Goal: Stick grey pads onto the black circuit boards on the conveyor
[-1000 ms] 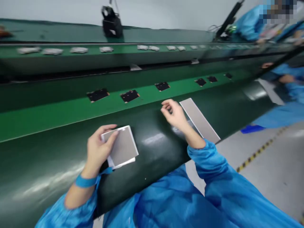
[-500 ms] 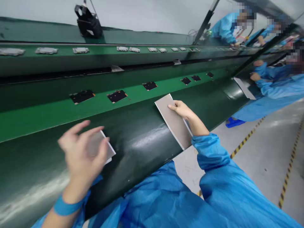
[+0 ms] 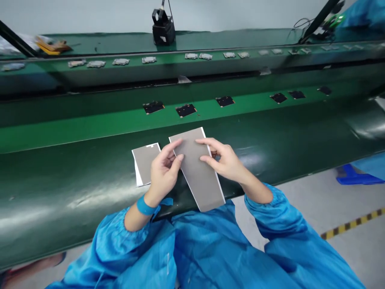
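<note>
A long grey sheet with white edges [image 3: 200, 172] is held in front of me at a slant, its lower end reaching past the bench's near edge. My right hand [image 3: 224, 158] grips its right side, index finger and thumb on the top face, the other fingers partly hidden. At the left side, my left hand [image 3: 165, 164] has its thumb and index fingertip on the sheet; its remaining fingers are curled and partly out of sight. Just left of that hand, a smaller grey sheet with a white layer under it [image 3: 146, 160] lies on the dark green bench surface [image 3: 90, 172].
Several black flat boards [image 3: 186, 110] lie along a bright green strip [image 3: 120, 122] behind the sheets. On the higher ledge sit several pale metal parts [image 3: 148, 60]. A black device [image 3: 163, 28] stands at the back. A blue-sleeved person [image 3: 365, 16] is at the far right.
My left hand has moved right, from above the smaller sheet to the long sheet's left edge. The long sheet now lies between both hands. The view has turned left.
</note>
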A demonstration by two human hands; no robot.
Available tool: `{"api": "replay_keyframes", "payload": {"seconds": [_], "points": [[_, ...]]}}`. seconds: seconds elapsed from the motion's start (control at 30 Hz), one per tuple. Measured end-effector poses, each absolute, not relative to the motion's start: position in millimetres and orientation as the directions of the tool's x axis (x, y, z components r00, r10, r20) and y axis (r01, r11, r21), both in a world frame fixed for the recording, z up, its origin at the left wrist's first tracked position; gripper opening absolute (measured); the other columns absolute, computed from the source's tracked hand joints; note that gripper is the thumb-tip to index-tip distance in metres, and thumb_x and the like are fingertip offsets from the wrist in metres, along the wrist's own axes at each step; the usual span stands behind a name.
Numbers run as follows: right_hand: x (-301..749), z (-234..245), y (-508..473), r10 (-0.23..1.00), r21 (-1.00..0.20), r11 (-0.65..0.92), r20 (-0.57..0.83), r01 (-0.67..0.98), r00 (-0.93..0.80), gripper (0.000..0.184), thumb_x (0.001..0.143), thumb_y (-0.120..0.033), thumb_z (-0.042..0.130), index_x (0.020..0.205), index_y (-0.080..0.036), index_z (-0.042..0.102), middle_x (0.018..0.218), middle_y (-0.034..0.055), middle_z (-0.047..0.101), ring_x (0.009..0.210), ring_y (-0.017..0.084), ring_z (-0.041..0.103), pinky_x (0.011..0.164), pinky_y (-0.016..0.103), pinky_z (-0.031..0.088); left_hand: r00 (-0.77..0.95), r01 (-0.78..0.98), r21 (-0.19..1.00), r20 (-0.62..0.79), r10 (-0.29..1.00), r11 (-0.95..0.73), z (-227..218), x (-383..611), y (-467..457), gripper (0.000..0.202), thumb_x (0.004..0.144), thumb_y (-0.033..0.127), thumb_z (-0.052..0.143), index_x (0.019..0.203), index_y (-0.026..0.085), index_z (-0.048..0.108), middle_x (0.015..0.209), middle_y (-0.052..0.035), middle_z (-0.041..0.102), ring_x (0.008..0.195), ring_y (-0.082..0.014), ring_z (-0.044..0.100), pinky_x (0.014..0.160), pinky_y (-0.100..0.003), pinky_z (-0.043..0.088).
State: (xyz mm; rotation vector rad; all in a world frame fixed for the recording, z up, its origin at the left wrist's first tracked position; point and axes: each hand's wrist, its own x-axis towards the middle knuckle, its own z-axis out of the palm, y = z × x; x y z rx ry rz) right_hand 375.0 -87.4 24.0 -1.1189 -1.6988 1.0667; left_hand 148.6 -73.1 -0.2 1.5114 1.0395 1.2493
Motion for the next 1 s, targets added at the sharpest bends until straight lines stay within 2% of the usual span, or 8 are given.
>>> {"api": "replay_keyframes", "payload": {"seconds": [0.1, 0.17, 0.33, 0.43, 0.53, 0.7, 0.93, 1.0], "points": [[378.6, 24.9, -88.6, 0.955, -0.954, 0.184, 0.117, 0.237, -0.271, 0.057, 0.098, -0.036, 0.071, 0.152, -0.029, 0.052, 0.087, -0.0007, 0.074, 0.07, 0.019, 0.067, 0.066, 0.032, 0.054, 0.163, 0.024, 0.977, 0.206, 0.965, -0.213, 2.2, 150.0, -73.1, 0.06, 0.087, 0.043, 0.086, 0.14, 0.022, 0.068, 0.136, -0.0145, 0.074, 0.117, -0.0271, 0.076, 0.094, -0.036, 0.066], [379.9, 24.9, -88.7, 0.957, -0.941, 0.2, 0.128, 0.273, -0.26, 0.051, 0.1, -0.04, 0.071, 0.146, -0.028, 0.056, 0.085, -0.0002, 0.073, 0.068, 0.018, 0.065, 0.065, 0.033, 0.052, 0.179, 0.004, 0.986, 0.161, 0.971, -0.164, 4.5, 152.4, -73.6, 0.061, 0.084, 0.042, 0.088, 0.138, 0.02, 0.07, 0.128, -0.0137, 0.078, 0.109, -0.0258, 0.078, 0.09, -0.034, 0.067], [380.5, 26.5, -87.0, 0.89, -0.734, 0.45, 0.418, 0.508, -0.184, 0.026, 0.1, -0.038, 0.07, 0.119, -0.021, 0.073, 0.111, 0.0107, 0.063, 0.105, 0.026, 0.063, 0.087, 0.04, 0.053, 0.183, 0.117, 0.978, 0.149, 0.972, -0.172, 13.1, 152.4, -75.5, 0.038, 0.085, 0.043, 0.085, 0.114, 0.02, 0.082, 0.102, -0.0086, 0.082, 0.078, -0.0181, 0.073, 0.067, -0.028, 0.061], [378.2, 28.7, -87.2, 0.837, -0.623, 0.521, 0.506, 0.583, -0.208, 0.018, 0.1, -0.035, 0.07, 0.107, -0.019, 0.074, 0.116, 0.0127, 0.058, 0.111, 0.027, 0.058, 0.096, 0.045, 0.05, 0.19, 0.224, 0.944, 0.2, 0.961, -0.241, 18.2, 150.2, -76.8, 0.028, 0.089, 0.041, 0.081, 0.11, 0.023, 0.083, 0.101, -0.0063, 0.082, 0.066, -0.0139, 0.063, 0.063, -0.028, 0.056], [375.7, 30.2, -89.2, 0.801, -0.526, 0.561, 0.539, 0.639, -0.26, 0.015, 0.104, -0.033, 0.067, 0.101, -0.02, 0.072, 0.11, 0.01, 0.066, 0.102, 0.025, 0.06, 0.087, 0.041, 0.045, 0.226, 0.305, 0.89, 0.278, 0.934, -0.339, 21.9, 148.4, -77.5, 0.024, 0.093, 0.039, 0.077, 0.112, 0.025, 0.082, 0.104, -0.0065, 0.078, 0.08, -0.0181, 0.065, 0.076, -0.034, 0.058], [372.8, 31.9, -94.2, 0.737, -0.417, 0.62, 0.6, 0.665, -0.312, 0.018, 0.107, -0.032, 0.063, 0.098, -0.018, 0.07, 0.094, 0.0056, 0.074, 0.087, 0.021, 0.062, 0.079, 0.039, 0.038, 0.238, 0.444, 0.759, 0.412, 0.88, -0.476, 24.7, 146.1, -78.6, 0.024, 0.09, 0.038, 0.08, 0.111, 0.027, 0.082, 0.108, -0.0078, 0.061, 0.106, -0.0246, 0.06, 0.098, -0.044, 0.055], [373.4, 34.3, -97.7, 0.748, -0.457, 0.634, 0.566, 0.624, -0.346, 0.019, 0.108, -0.03, 0.06, 0.095, -0.017, 0.067, 0.091, 0.0058, 0.074, 0.084, 0.02, 0.062, 0.078, 0.037, 0.038, 0.32, 0.39, 0.763, 0.413, 0.853, -0.516, 26.7, 145.8, -83.3, 0.005, 0.095, 0.026, 0.074, 0.095, 0.023, 0.078, 0.097, -0.0043, 0.07, 0.097, -0.0219, 0.064, 0.091, -0.041, 0.052], [373.9, 33.6, -98.1, 0.751, -0.452, 0.637, 0.548, 0.624, -0.369, 0.022, 0.109, -0.029, 0.059, 0.093, -0.017, 0.068, 0.088, 0.0048, 0.073, 0.08, 0.018, 0.061, 0.076, 0.036, 0.038, 0.334, 0.39, 0.749, 0.428, 0.84, -0.537, 28.0, 145.5, -83.9, 0.007, 0.095, 0.024, 0.072, 0.089, 0.023, 0.076, 0.094, -0.004, 0.071, 0.095, -0.0217, 0.064, 0.09, -0.041, 0.051]]}}
